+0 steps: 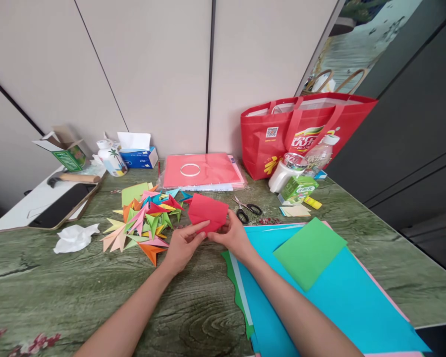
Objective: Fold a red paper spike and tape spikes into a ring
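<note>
pinching lower edge, red paper (208, 208) | left hand (182, 249) | right hand (233, 237) | tabletop (196, 307) between arms (143, 300)

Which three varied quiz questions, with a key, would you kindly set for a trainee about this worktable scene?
1. True or false: the bare left hand and the bare right hand both hold the red piece of paper.
2. What lies on the large, flat blue paper sheet?
a) metal scissors with black handles
b) a smaller, flat green paper sheet
c) a crumpled white tissue
3. Fill in: seen from the camera, the pile of multicoloured, pointed folded-paper pieces lies to the ____ of the red piece of paper.

Key: 1. true; 2. b; 3. left
</note>
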### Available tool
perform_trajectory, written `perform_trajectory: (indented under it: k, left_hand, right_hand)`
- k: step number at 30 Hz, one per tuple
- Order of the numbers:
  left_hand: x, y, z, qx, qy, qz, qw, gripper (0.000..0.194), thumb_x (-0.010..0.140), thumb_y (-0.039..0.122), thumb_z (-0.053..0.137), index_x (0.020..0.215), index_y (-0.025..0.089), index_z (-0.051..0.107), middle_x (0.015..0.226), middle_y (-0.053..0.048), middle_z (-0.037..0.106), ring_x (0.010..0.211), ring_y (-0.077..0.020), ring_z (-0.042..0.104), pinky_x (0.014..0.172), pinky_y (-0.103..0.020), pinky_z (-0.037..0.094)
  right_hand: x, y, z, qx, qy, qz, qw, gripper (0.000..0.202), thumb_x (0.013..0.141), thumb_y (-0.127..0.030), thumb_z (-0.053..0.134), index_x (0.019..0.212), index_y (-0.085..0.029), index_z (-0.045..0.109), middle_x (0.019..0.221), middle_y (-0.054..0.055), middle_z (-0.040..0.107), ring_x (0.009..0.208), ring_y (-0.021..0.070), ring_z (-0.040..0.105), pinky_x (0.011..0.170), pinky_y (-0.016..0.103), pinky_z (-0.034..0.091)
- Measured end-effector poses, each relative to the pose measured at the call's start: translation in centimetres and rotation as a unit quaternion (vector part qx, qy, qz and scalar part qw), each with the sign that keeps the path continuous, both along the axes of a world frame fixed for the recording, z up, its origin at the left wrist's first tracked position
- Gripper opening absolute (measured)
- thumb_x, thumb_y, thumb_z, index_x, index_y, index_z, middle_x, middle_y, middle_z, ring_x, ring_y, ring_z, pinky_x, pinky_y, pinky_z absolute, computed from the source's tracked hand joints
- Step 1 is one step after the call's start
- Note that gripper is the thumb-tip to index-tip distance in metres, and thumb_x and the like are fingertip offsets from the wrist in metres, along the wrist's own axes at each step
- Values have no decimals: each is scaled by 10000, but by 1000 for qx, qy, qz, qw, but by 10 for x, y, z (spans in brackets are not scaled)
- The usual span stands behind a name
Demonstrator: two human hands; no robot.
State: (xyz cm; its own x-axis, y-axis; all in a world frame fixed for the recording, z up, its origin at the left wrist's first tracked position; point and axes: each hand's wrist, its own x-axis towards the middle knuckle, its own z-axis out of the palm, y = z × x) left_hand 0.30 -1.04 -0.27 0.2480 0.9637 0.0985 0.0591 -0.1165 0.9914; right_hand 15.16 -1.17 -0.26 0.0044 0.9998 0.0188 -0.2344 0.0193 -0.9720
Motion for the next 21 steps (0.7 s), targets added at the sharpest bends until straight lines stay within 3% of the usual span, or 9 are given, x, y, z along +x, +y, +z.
perform_trajectory:
  k: [4,9,16,21]
  left_hand:
    - [-1,-1,0,21,30,-9,999,299,737,271,620,1023,200,674,977,-61,703,870,-220,640,788,-329,499]
    - [-1,0,2,7,8,-15,1000,322,734,278,624,1041,189,664,1065,-67,673,944,-227,626,833,-330,493]
    - [-1,0,5,-8,13,-2,1000,333,729,283,624,1043,177,662,1075,-63,669,969,-232,615,839,-321,488]
    - [-5,4,5,-25,7,18,1000,349,704,264,637,1033,150,666,1012,-73,693,911,-235,631,790,-321,499]
  right_hand:
    - [2,1,1,18,-7,-12,1000,584,476,-116,748,977,-205,461,903,23,668,781,195,654,667,305,531]
    - [12,7,2,-38,2,-12,999,636,495,-137,717,1031,-218,385,618,-59,658,515,172,641,557,328,546]
    - [23,9,12,-84,33,2,996,648,503,-119,655,1087,-196,384,513,-90,619,491,185,647,540,338,558]
    - [42,15,15,-54,69,-27,996,529,556,-191,679,1038,-188,462,676,-10,685,618,181,672,633,326,547]
